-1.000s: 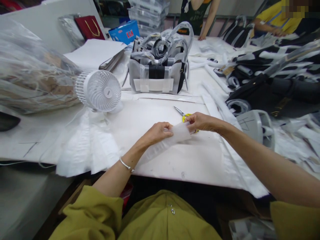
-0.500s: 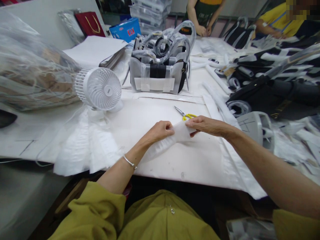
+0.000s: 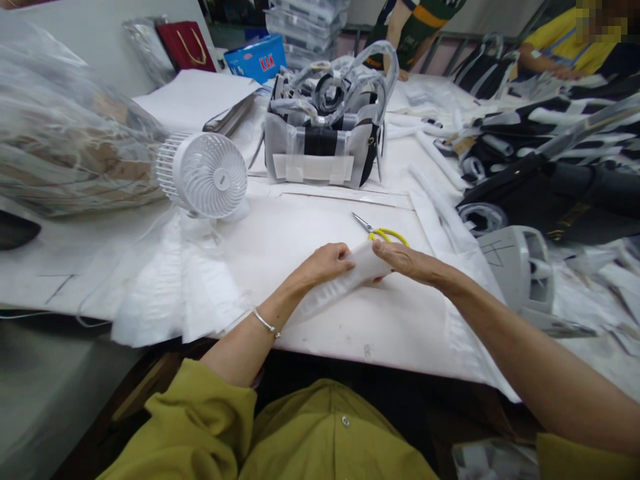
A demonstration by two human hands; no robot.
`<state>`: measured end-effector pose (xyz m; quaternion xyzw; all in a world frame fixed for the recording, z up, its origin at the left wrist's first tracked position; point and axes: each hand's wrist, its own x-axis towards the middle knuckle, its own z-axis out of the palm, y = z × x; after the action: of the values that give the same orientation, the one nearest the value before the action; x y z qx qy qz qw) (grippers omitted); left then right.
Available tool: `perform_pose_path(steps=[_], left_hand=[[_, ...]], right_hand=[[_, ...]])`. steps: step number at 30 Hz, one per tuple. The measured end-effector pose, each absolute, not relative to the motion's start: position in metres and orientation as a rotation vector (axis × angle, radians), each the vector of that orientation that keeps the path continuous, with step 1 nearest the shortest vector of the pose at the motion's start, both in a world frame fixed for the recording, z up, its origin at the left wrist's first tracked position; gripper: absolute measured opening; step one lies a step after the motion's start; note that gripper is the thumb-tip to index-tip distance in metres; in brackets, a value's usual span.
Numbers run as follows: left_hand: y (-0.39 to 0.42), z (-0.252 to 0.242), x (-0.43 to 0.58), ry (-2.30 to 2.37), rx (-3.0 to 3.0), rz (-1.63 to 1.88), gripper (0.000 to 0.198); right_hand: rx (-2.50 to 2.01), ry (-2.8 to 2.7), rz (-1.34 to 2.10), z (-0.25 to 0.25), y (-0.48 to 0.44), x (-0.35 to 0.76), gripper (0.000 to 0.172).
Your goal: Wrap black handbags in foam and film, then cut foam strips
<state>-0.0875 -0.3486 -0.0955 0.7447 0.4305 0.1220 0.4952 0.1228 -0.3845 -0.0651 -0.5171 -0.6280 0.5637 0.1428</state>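
A strip of thin white wrapping sheet (image 3: 333, 293) stretches between my hands over the table. My left hand (image 3: 330, 262) is closed on it, thumb pressed to the curled fingers. At the strip's upper right end, my right hand (image 3: 400, 259) grips it with the thumb on top; its fingers are mostly hidden underneath. Yellow-handled scissors (image 3: 381, 235) lie just beyond my right hand, blades pointing away to the left. Behind them stands a black and grey bag (image 3: 320, 143) with handles wrapped in clear plastic.
A white fan (image 3: 207, 175) stands on the left above stacked white sheets (image 3: 155, 287). Far left is a big clear plastic bag (image 3: 75, 140). Black bags (image 3: 560, 193) and a grey device (image 3: 515, 267) are on the right. Two people are across the table (image 3: 350, 340).
My right hand has flattened over the strip, its thumb and fingers shifted. More of the scissors' handles shows. The person at the back has leaned over. The whole view has shifted slightly.
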Motion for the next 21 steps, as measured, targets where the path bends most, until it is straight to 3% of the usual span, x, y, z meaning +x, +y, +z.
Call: perform_pose_path(steps=[7,12,21], left_hand=[[-0.351,-0.098,-0.084,1.112,1.847,0.305,0.014],[-0.357,-0.096,-0.095,0.939,1.789,0.328,0.043],[-0.381,-0.102,-0.14,0.847,1.402,0.26,0.037]], right_hand=[[-1.619,-1.691,1.589,-0.075,-0.384,0.108,0.053],[-1.491,-1.352,1.718,-0.075,-0.377,0.119,0.056],[-1.454,-1.222,1.788,-0.058,-0.364,0.146,0.051]])
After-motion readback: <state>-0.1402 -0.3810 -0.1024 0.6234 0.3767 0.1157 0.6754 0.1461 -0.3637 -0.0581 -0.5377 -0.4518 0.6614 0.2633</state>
